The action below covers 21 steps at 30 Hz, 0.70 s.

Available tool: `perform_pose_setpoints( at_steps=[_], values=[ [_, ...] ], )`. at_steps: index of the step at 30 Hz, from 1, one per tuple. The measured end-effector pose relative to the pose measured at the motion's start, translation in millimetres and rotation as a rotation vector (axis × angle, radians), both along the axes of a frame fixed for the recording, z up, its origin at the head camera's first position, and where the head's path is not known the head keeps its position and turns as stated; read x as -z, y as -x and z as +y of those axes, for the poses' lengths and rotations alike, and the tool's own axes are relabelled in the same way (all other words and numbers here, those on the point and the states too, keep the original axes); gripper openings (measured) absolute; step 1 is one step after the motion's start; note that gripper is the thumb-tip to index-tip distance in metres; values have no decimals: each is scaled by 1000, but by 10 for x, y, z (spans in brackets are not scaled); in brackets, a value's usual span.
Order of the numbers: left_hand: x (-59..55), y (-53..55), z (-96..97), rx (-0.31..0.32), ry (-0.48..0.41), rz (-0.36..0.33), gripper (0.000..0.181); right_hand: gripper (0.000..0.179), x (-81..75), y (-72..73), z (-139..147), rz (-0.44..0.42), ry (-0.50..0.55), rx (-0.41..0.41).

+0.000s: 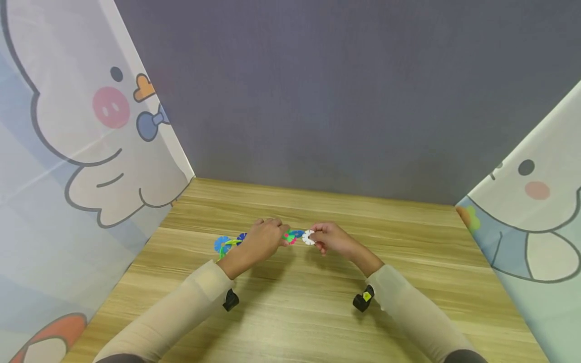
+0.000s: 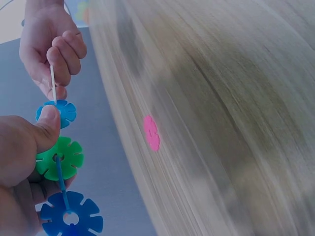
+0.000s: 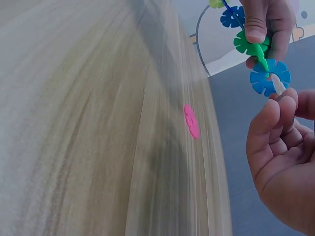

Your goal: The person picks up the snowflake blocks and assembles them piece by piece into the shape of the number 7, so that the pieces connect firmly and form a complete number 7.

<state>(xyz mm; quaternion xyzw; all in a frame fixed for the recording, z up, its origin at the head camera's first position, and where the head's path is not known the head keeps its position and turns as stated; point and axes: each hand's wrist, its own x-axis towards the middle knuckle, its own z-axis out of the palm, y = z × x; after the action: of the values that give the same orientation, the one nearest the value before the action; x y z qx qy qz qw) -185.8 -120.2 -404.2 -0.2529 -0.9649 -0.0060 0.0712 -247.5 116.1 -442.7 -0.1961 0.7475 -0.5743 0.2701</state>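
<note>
My left hand [image 1: 263,239] grips a chain of notched plastic snowflake discs, its thumb over a green piece in the right wrist view. A light blue disc [image 3: 257,78] ends the chain beyond that thumb. Facing it, my right hand [image 1: 333,239] pinches a white snowflake disc [image 1: 306,236] between thumb and fingertips. The white disc stands edge-on in the left wrist view, its rim meeting the light blue disc near the slots. Farther back along the chain are a green disc [image 2: 74,158] and a darker blue disc [image 2: 86,209]. My left palm hides part of the chain.
One pink disc [image 3: 191,121] lies flat on the wooden table [image 1: 290,312] below the hands. The chain's far end, with a blue disc [image 1: 219,244], trails left past my left wrist. A grey panel [image 1: 317,101] rises behind the table, with cartoon-printed sheets at both sides.
</note>
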Motion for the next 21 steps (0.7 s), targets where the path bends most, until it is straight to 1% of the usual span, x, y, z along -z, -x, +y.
perform_pose_setpoints(
  at_steps=[3, 8, 15, 19, 21],
  values=[
    [0, 7, 1, -3, -1, -5, 47, 21, 1, 8, -2, 5, 2, -1],
    [9, 21, 16, 4, 8, -11, 47, 22, 8, 24, 12, -5, 31, 28],
    [-6, 17, 53, 8, 9, -26, 48, 21, -8, 27, 27, -15, 27, 17],
    [-15, 8, 67, 8, 24, -11, 48, 19, -10, 34, 35, -18, 19, 4],
    [-17, 1, 69, 20, 22, 14, 48, 19, -4, 39, 42, -16, 20, -5]
  ],
)
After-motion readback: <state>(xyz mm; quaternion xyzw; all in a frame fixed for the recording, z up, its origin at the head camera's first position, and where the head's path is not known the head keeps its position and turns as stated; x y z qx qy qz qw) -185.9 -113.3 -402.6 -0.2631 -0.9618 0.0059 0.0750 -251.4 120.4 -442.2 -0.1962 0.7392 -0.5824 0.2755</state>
